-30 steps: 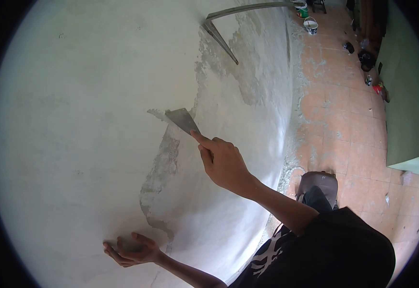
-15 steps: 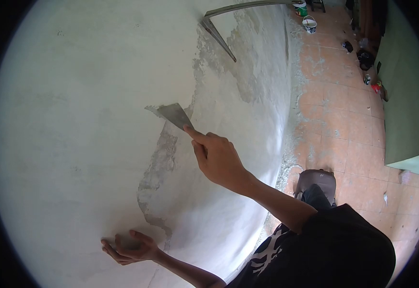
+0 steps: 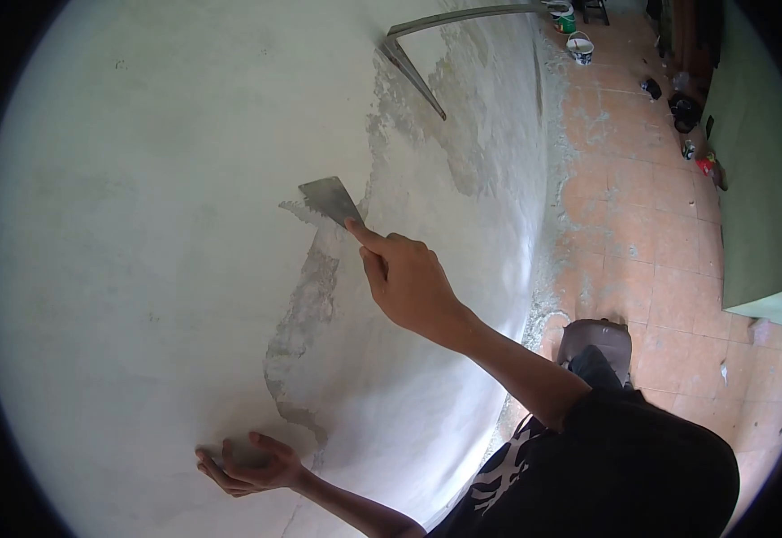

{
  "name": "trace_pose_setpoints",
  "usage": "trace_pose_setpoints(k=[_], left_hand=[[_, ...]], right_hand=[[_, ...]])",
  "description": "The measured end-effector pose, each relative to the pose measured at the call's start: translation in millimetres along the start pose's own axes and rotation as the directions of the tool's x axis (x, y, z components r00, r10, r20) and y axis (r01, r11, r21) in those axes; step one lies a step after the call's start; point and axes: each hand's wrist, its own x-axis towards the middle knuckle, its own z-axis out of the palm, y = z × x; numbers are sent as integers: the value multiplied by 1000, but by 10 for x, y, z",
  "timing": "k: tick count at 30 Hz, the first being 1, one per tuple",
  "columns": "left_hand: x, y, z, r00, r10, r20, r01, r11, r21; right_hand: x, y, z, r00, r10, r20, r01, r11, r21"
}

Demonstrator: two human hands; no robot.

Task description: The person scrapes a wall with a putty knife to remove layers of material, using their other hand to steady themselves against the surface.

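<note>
My right hand point(image 3: 409, 280) grips a putty knife point(image 3: 334, 199), its index finger stretched along the metal blade. The blade lies over the pale wall point(image 3: 140, 269), close to a small rough grey patch. Below it a longer strip of bare grey plaster point(image 3: 304, 305) runs down the wall. At the lower left, my left hand point(image 3: 252, 464) rests cupped at the wall, fingers and thumb apart. A shaded grey area shows between its thumb and fingers.
A metal bracket point(image 3: 418, 82) juts from the wall at the top. A brown seat point(image 3: 595, 342) stands by my leg. White and green buckets point(image 3: 579, 47), dark bundles point(image 3: 683, 112) and debris lie on the orange tiled floor point(image 3: 624, 215). A green panel point(image 3: 763, 179) stands at right.
The putty knife has moved up a little and its blade has turned, baring more of the small grey patch. My left hand keeps its place on the wall. The whole view has shifted slightly.
</note>
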Motion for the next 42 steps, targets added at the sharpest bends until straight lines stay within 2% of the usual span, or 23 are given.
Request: trace_pose_setpoints(k=[2, 4, 7, 10, 11, 15, 21, 24, 26, 30, 33, 35, 38, 42], left_hand=[[12, 29, 25, 1000, -15, -15, 15, 1000, -3], [7, 12, 15, 1000, -11, -6, 11, 1000, 13], [7, 15, 23, 1000, -3, -14, 3, 1000, 2], [11, 25, 9, 1000, -11, 0, 11, 1000, 8], [8, 44, 27, 1000, -21, -5, 21, 1000, 5], [15, 17, 28, 1000, -13, -4, 13, 1000, 6], [2, 17, 26, 1000, -24, -10, 24, 1000, 12], [-5, 27, 29, 1000, -25, -2, 25, 1000, 6], [16, 29, 20, 1000, -29, -5, 28, 1000, -13], [21, 24, -18, 1000, 4, 5, -4, 1000, 21], [9, 27, -18, 1000, 11, 2, -11, 1000, 26], [20, 33, 5, 1000, -3, -15, 3, 1000, 31], [1, 26, -7, 1000, 0, -1, 0, 999, 40], [7, 4, -20, 1000, 13, 2, -13, 999, 40]], right_hand=[[-2, 0, -23, 1000, -21, -4, 21, 1000, -22], [-92, 16, -26, 997, 9, 81, -5, 999, -45], [122, 5, -77, 999, -33, 19, 34, 998, -45], [-6, 43, -30, 995, -92, 34, 95, 990, -100], [-72, 0, -48, 995, -29, 97, 37, 996, -78], [41, -15, -101, 993, 2, 116, 5, 998, -58], [-43, -37, -53, 995, -32, 94, 43, 993, -111], [-18, -41, -78, 995, 8, 99, 2, 995, -99], [-100, -28, -79, 994, -52, 92, 61, 993, -100], [7, -8, -45, 998, -59, 34, 62, 993, -103], [-65, -26, -49, 997, -47, 59, 51, 996, -70], [-110, -90, -86, 989, 22, 143, -11, 997, -82], [63, -38, -8, 999, -27, 40, 30, 996, -81], [3, -60, -22, 999, -49, 17, 50, 997, -64]])
